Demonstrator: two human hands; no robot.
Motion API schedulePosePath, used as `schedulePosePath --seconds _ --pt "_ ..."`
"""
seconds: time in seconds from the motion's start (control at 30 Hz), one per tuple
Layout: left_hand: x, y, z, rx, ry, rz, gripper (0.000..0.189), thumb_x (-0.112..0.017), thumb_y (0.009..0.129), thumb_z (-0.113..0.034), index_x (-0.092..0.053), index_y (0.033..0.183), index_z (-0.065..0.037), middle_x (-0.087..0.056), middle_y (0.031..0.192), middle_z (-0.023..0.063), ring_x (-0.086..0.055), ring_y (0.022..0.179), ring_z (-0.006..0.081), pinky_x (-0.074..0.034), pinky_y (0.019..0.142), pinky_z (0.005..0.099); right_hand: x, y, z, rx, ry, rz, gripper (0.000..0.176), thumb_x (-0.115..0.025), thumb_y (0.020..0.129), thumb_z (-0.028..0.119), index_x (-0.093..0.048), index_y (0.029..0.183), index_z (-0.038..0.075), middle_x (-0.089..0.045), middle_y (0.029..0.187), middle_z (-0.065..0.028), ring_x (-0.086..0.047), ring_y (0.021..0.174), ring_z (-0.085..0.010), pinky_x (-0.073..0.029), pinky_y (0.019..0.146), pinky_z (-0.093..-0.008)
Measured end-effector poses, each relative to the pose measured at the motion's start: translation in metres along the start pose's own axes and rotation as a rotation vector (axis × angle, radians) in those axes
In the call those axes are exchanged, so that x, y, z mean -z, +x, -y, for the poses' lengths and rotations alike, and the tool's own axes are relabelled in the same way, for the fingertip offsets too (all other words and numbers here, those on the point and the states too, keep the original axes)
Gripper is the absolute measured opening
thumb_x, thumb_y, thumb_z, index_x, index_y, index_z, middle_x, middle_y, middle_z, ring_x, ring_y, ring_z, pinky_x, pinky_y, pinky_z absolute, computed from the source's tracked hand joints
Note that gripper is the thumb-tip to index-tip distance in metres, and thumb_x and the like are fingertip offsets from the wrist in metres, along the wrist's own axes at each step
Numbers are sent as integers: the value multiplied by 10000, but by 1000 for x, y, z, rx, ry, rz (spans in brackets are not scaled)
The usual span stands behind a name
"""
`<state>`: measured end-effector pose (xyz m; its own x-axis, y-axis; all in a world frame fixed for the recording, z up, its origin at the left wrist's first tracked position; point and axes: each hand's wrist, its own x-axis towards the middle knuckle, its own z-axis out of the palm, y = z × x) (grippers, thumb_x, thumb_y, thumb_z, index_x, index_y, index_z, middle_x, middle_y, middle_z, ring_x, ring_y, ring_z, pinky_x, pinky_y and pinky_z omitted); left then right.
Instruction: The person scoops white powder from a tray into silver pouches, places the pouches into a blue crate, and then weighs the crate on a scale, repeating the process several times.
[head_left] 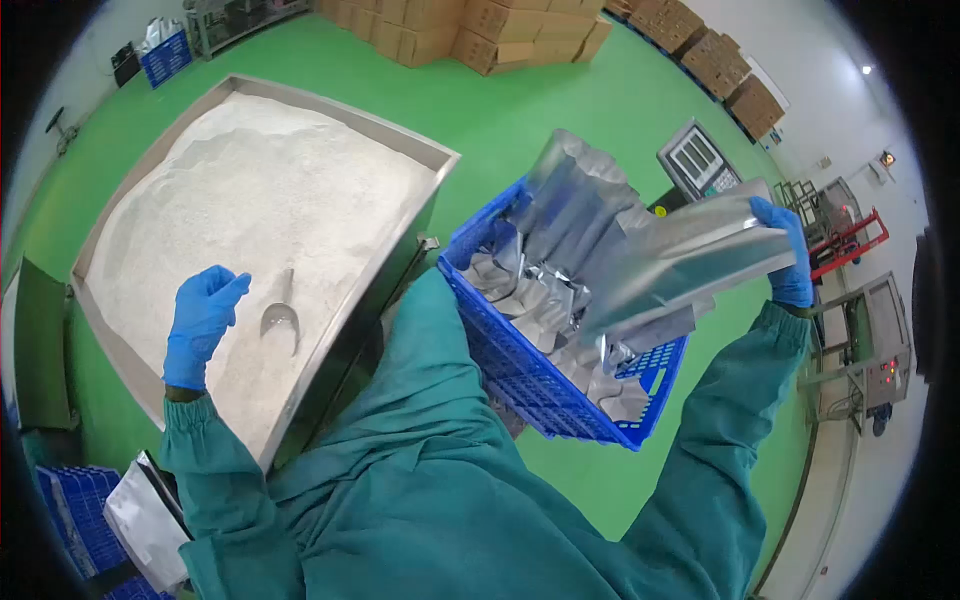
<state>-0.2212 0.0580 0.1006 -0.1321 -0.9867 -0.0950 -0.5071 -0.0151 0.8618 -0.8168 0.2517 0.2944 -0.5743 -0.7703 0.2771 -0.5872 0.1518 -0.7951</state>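
My right hand (788,250), in a blue glove, grips a silver foil bag (690,265) by its end. The bag slants over a blue plastic crate (560,395) holding several more foil bags (575,190). Over the left part of a metal bin (350,115), my gloved left hand (205,320) has its fingers curled together, with nothing visible in them. White powder (260,180) fills the bin. Just right of that hand, a metal scoop (281,312) lies in the powder, apart from the fingers.
A weighing scale (697,165) with a display stands beyond the crate. Stacked cardboard boxes (490,35) line the far side of the green floor (480,110). At the lower left are blue crates (75,515) and a white bag (145,525); metal equipment (875,340) stands at the right.
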Motion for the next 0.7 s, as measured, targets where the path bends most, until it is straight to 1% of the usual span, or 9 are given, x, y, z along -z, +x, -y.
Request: schedulePosePath --seconds 0.13,0.2,0.27,0.33,0.37,0.43,0.5,0.6,0.7 --pt "46 -18 34 81 -88 -82 220 -629 782 -211 -560 668 -36 -434 530 -29 -392 433 50 -307 397 214 -78 -3 10 300 -50 26 237 -563 819 152 -598 1010 16 -548 893 -20 -516 803 -104 -417 767 -240" --pt "62 -28 49 100 -109 -117 218 -628 784 -207 -560 668 -36 -431 529 -31 -389 433 47 -303 396 214 -126 18 4 147 78 8 233 -602 786 233 -617 867 15 -563 772 -38 -524 737 -124 -424 683 -269" --pt "75 -38 66 131 -143 -152 216 -628 787 -203 -559 668 -37 -428 528 -33 -386 432 44 -299 394 213 -174 47 -44 290 -138 -5 162 -572 793 214 -614 818 60 -562 696 -94 -552 669 -195 -433 618 -324" --pt "85 -45 88 161 -180 -174 212 -624 794 -196 -557 671 -37 -424 528 -35 -381 430 41 -294 394 210 -238 59 -88 690 -615 118 145 -545 783 199 -613 769 72 -583 673 -139 -587 664 -271 -449 599 -371" --pt "90 -48 99 182 -207 -196 212 -624 794 -196 -557 671 -37 -424 528 -35 -381 430 41 -294 394 210 -279 29 -49 430 -1045 248 146 -532 762 209 -615 762 88 -598 693 -158 -601 696 -318 -464 599 -402" --pt "99 -57 119 180 -233 -227 209 -625 794 -198 -557 675 -40 -421 524 -36 -375 423 41 -293 396 207 -352 55 -150 630 -1414 351 187 -544 748 255 -617 749 83 -605 693 -152 -606 664 -316 -471 578 -415" --pt "113 -71 133 204 -250 -265 211 -623 794 -207 -558 680 -42 -424 525 -35 -377 421 41 -293 395 207 -384 58 -183 658 -958 323 228 -569 715 294 -619 728 72 -607 693 -156 -611 635 -310 -480 560 -413" --pt "134 -83 158 263 -244 -309 218 -615 796 -227 -561 689 -45 -428 527 -34 -384 421 41 -291 394 205 -353 36 -95 707 -1264 360 243 -563 726 291 -626 742 57 -600 689 -184 -608 627 -315 -485 569 -403" --pt "141 -83 162 295 -216 -290 226 -605 800 -244 -564 698 -46 -433 530 -33 -398 425 41 -291 393 204 -309 38 -58 407 -735 282 291 -532 764 285 -617 734 9 -590 650 -188 -599 574 -310 -482 528 -388"
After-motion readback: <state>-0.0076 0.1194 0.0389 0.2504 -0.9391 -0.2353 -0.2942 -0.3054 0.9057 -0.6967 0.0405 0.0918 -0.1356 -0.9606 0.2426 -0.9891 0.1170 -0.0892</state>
